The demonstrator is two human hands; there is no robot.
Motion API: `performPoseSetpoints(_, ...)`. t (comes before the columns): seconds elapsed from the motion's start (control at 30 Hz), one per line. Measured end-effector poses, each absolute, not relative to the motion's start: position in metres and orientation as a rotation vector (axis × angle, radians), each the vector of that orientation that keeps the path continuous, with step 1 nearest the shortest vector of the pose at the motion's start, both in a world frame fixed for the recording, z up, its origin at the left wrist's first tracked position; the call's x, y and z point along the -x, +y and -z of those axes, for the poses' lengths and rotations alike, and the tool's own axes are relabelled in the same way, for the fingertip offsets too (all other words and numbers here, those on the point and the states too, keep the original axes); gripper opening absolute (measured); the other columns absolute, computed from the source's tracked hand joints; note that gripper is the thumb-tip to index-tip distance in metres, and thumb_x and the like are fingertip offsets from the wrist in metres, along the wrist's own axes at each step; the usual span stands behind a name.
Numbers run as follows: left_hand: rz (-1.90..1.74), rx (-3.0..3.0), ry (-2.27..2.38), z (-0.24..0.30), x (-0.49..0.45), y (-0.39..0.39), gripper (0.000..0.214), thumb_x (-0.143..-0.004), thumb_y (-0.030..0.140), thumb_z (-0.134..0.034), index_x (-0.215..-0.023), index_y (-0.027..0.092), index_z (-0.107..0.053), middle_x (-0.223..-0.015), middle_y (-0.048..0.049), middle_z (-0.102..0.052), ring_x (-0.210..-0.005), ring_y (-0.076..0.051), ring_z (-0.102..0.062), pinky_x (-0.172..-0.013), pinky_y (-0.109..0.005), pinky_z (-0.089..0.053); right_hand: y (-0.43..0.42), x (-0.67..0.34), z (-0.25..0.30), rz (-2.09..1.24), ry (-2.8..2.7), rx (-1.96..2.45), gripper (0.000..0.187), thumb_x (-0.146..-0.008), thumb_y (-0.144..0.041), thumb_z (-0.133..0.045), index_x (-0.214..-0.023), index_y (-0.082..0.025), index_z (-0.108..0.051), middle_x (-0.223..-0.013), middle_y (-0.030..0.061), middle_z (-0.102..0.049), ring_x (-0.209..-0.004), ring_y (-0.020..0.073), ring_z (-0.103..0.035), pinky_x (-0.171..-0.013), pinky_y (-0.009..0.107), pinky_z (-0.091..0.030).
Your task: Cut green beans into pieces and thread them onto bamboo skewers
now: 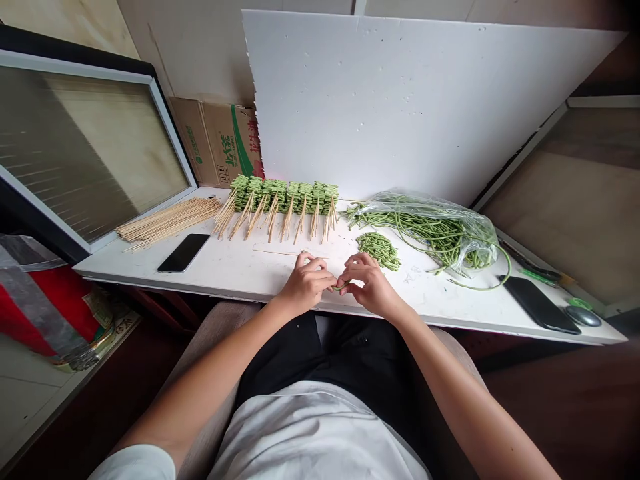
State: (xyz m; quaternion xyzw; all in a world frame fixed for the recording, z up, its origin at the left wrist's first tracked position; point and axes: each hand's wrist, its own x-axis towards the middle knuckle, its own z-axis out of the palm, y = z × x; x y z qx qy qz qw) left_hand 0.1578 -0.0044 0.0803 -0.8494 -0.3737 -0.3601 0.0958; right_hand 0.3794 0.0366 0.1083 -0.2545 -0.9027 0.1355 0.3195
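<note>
My left hand (306, 281) and my right hand (367, 281) meet at the near edge of the white table (225, 267), fingers pinched together on a short green bean piece (341, 285) between them. A single bare skewer (290, 253) lies just beyond my hands. A small heap of cut bean pieces (379, 249) sits to the right of it. Behind, a row of finished bean skewers (283, 200) lies side by side.
A pile of bare bamboo skewers (167, 221) and a black phone (183, 253) lie at the left. A plastic bag of long green beans (440, 227) is at the right, with another phone (540, 304) near the corner. A white foam board (400, 100) stands behind.
</note>
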Motion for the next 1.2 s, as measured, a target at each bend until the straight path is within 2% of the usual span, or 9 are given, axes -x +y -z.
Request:
performPoseSetpoints(0.23,1.144,2.467,-1.089,-0.081,-0.158,-0.003,0.029,-0.100,0.004,-0.054,-0.085,0.022,-0.072,-0.081,0.0014,-0.078,-0.096,-0.020,-0.066,-0.101,-0.045,-0.032,0.032,-0.377,-0.109,-0.150,-2.286,0.616,0.015,-0.093,-0.013,-0.075,-0.086,-0.026,-0.078,-0.084,0.0042,-0.077,-0.112,0.0306,-0.059,-0.099,0.049,-0.039)
performPoseSetpoints(0.37,1.249,2.507,-1.153,-0.083,-0.160,-0.003,0.017,-0.102,0.018,-0.064,-0.091,0.021,-0.076,-0.086,-0.0025,-0.078,-0.103,-0.022,-0.068,-0.102,-0.045,-0.035,0.026,-0.373,-0.110,-0.004,-2.154,0.652,0.014,-0.094,-0.014,-0.073,-0.087,-0.026,-0.077,-0.084,0.0042,-0.076,-0.111,0.0311,-0.060,-0.098,0.049,-0.038)
performPoseSetpoints(0.43,1.318,2.568,-1.170,-0.084,-0.162,-0.003,0.017,-0.101,0.021,-0.067,-0.088,0.021,-0.077,-0.088,-0.0033,-0.078,-0.102,-0.022,-0.068,-0.100,-0.043,-0.037,0.025,-0.372,-0.111,-0.035,-2.129,0.649,0.014,-0.094,-0.016,-0.073,-0.085,-0.027,-0.078,-0.082,0.0042,-0.076,-0.110,0.0317,-0.060,-0.097,0.049,-0.040)
performPoseSetpoints(0.6,1.392,2.666,-1.205,-0.084,-0.160,-0.003,0.028,-0.095,0.007,-0.065,-0.072,0.020,-0.075,-0.077,-0.0012,-0.073,-0.095,-0.020,-0.065,-0.099,-0.041,-0.039,0.024,-0.370,-0.111,-0.318,-2.124,0.607,0.015,-0.094,-0.021,-0.074,-0.081,-0.028,-0.079,-0.078,0.0046,-0.075,-0.107,0.0321,-0.059,-0.095,0.049,-0.046)
performPoseSetpoints(0.8,1.327,2.772,-1.300,-0.089,-0.159,-0.006,0.031,-0.090,0.001,-0.061,-0.073,0.022,-0.078,-0.075,-0.0014,-0.072,-0.101,-0.022,-0.063,-0.104,-0.043,-0.039,0.028,-0.370,-0.107,-0.561,-2.089,0.560,0.019,-0.095,-0.038,-0.077,-0.079,-0.028,-0.079,-0.074,0.0062,-0.075,-0.109,0.0323,-0.057,-0.095,0.048,-0.050)
performPoseSetpoints(1.07,1.256,2.923,-1.368,-0.098,-0.153,-0.007,0.030,-0.091,0.004,-0.063,-0.075,0.025,-0.079,-0.078,0.0009,-0.075,-0.106,-0.022,-0.064,-0.110,-0.046,-0.035,0.021,-0.368,-0.117,-0.556,-2.140,0.448,0.023,-0.098,-0.038,-0.073,-0.078,-0.028,-0.076,-0.075,0.0044,-0.076,-0.107,0.0310,-0.058,-0.100,0.051,-0.047)
performPoseSetpoints(1.2,1.383,2.870,-1.365,-0.103,-0.148,-0.005,0.019,-0.091,0.012,-0.075,-0.082,0.027,-0.083,-0.087,-0.0006,-0.078,-0.105,-0.023,-0.068,-0.108,-0.045,-0.038,0.024,-0.376,-0.128,-0.434,-2.009,0.486,0.014,-0.094,-0.040,-0.078,-0.084,-0.030,-0.079,-0.081,0.0050,-0.077,-0.109,0.0317,-0.060,-0.098,0.049,-0.049)
